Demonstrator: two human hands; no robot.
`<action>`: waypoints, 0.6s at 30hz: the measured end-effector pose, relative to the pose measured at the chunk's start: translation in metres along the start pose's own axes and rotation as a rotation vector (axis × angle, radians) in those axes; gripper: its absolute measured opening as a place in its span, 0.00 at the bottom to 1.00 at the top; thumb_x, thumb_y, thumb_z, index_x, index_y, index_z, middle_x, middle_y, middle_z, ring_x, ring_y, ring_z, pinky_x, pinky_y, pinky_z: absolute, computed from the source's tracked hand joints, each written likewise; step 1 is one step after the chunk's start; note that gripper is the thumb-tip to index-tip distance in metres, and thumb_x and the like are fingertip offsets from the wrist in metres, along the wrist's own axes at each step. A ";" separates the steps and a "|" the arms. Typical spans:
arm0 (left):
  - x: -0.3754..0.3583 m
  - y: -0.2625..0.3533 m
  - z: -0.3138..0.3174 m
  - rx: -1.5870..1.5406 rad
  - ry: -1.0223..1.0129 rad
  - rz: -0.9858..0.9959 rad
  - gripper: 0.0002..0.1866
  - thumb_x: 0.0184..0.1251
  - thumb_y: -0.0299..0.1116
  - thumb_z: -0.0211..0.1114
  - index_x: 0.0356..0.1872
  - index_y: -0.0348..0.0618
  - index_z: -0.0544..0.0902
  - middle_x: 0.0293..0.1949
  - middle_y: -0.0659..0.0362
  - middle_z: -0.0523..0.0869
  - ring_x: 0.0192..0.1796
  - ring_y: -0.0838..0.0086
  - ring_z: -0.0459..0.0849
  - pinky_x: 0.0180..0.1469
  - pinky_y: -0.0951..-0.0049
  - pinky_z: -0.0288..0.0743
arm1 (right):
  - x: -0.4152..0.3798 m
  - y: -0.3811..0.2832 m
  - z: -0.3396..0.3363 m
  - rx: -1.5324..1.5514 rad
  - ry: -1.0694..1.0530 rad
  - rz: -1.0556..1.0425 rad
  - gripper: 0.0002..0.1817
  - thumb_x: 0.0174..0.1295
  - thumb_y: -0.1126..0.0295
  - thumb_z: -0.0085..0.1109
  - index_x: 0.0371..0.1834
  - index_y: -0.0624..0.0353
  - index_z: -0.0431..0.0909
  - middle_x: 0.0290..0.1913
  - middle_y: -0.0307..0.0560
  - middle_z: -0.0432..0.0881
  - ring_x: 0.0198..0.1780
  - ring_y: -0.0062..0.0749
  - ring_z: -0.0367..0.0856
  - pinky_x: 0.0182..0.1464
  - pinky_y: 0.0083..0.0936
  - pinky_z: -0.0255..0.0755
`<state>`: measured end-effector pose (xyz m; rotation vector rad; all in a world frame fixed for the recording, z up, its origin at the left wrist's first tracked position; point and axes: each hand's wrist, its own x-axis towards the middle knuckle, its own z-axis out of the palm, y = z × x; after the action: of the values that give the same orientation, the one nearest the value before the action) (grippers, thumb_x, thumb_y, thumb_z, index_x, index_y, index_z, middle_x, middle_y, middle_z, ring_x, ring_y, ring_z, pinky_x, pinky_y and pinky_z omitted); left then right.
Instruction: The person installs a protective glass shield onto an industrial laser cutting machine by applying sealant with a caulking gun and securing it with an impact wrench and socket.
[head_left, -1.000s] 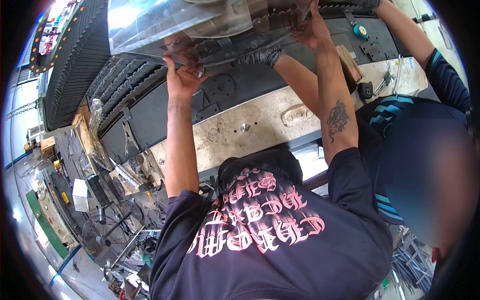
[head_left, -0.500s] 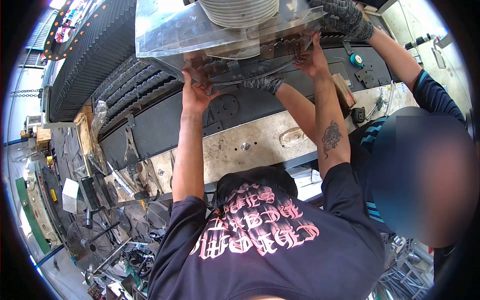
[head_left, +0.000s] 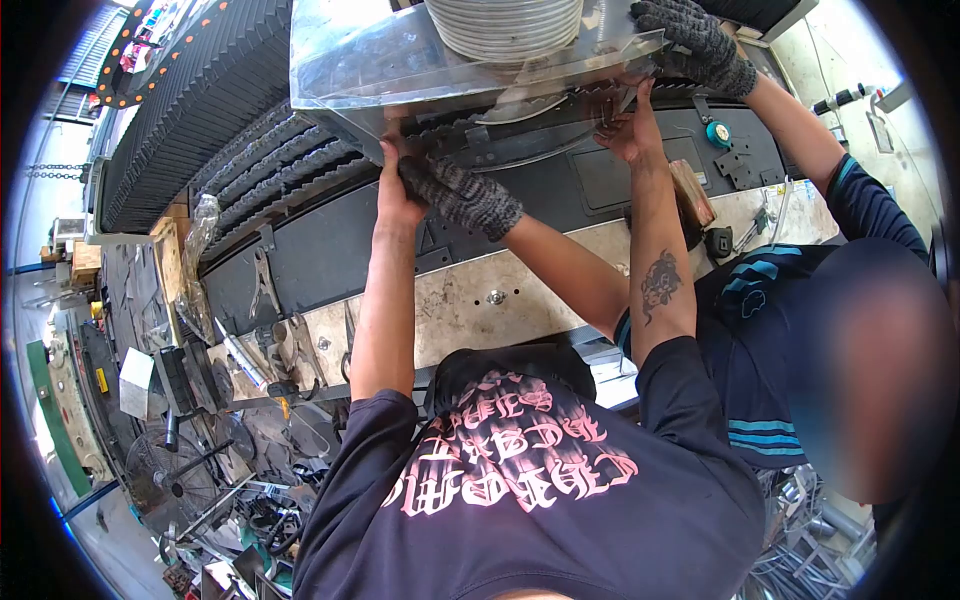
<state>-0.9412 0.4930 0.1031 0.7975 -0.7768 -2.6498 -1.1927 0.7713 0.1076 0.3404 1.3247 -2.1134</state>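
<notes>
My left hand point(head_left: 400, 185) grips the near left edge of a shiny metal hood point(head_left: 365, 82) with a ribbed pale hose point(head_left: 505, 25) on top. My right hand point(head_left: 632, 130) holds the hood's near right edge, thumb up. The fingertips of both hands are partly hidden under the clear or reflective rim. A co-worker's gloved hand point(head_left: 465, 198) reaches in beside my left hand, and the other gloved hand point(head_left: 695, 50) rests on the hood's right corner.
A co-worker in a dark striped shirt point(head_left: 770, 350) leans in at the right. Pliers point(head_left: 263, 283), a wooden block point(head_left: 692, 193), a tape measure point(head_left: 718, 241) and a teal round item point(head_left: 718, 134) lie on the bench point(head_left: 450, 305). Black bellows point(head_left: 190, 120) stand at the left.
The hood and both my hands have shifted slightly right. The co-worker's lower gloved hand has moved left to beside my left hand, and the co-worker's head has moved lower.
</notes>
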 end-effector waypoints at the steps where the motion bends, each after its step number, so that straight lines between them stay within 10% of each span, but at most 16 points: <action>1: 0.002 0.000 -0.002 -0.013 -0.063 0.018 0.48 0.64 0.73 0.57 0.74 0.45 0.66 0.69 0.50 0.74 0.73 0.55 0.70 0.76 0.48 0.58 | 0.000 0.000 0.001 -0.001 0.004 -0.014 0.80 0.42 0.13 0.54 0.70 0.86 0.42 0.71 0.72 0.52 0.75 0.66 0.51 0.75 0.63 0.43; 18: 0.011 0.008 -0.017 -0.130 -0.129 -0.066 0.44 0.66 0.63 0.63 0.75 0.44 0.65 0.69 0.52 0.74 0.71 0.55 0.71 0.76 0.48 0.60 | 0.007 0.003 0.002 0.024 0.000 -0.013 0.83 0.40 0.11 0.51 0.72 0.88 0.39 0.62 0.54 0.64 0.62 0.43 0.67 0.75 0.59 0.44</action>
<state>-0.9394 0.4754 0.0907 0.6343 -0.6108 -2.7995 -1.1957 0.7665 0.1028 0.3428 1.3063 -2.1415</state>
